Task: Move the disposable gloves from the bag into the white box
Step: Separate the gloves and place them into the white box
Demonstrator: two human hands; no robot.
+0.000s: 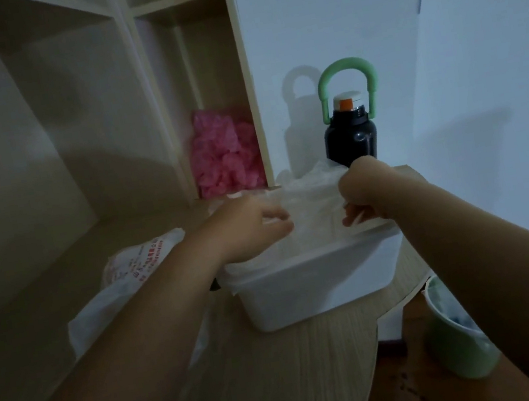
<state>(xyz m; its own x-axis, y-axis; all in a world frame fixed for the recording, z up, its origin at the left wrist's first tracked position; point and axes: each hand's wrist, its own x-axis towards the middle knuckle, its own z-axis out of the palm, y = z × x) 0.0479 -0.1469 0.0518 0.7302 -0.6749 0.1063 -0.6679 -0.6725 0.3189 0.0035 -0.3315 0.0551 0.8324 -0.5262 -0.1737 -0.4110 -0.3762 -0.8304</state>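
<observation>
**Head view: both hands on the gloves above the white box**

Head camera looks down on two bare forearms reaching forward over a wooden desk [283, 370]. The right hand [367, 189] is curled into a fist, its fingers closed on a bunch of thin, translucent disposable gloves [313, 199] that rises between the two hands. The left hand [253, 228] lies palm down on the left side of the same bunch, fingers bent and drawn together at the plastic; whether it pinches the film or only presses on it cannot be told.

Directly under both hands stands the white box [317, 282], open at the top, with the glove material spilling over its near left rim. The gloves fill the box's opening and hide its inside.

Left of the box, partly under the left forearm, lies the bag [136, 272], a crumpled clear plastic one with red print, resting on the desk.

Behind the right hand a dark bottle [350, 133] with a green loop handle and an orange-and-white cap stands against the white wall; the fist and the raised gloves cover its base. Further left, a pink crinkled bundle [224, 153] sits in the bottom compartment of a pale shelf unit [148, 90]. At the lower right, beyond the desk's edge, a green bin [451, 340] stands on the floor, partly hidden by the right forearm.
</observation>
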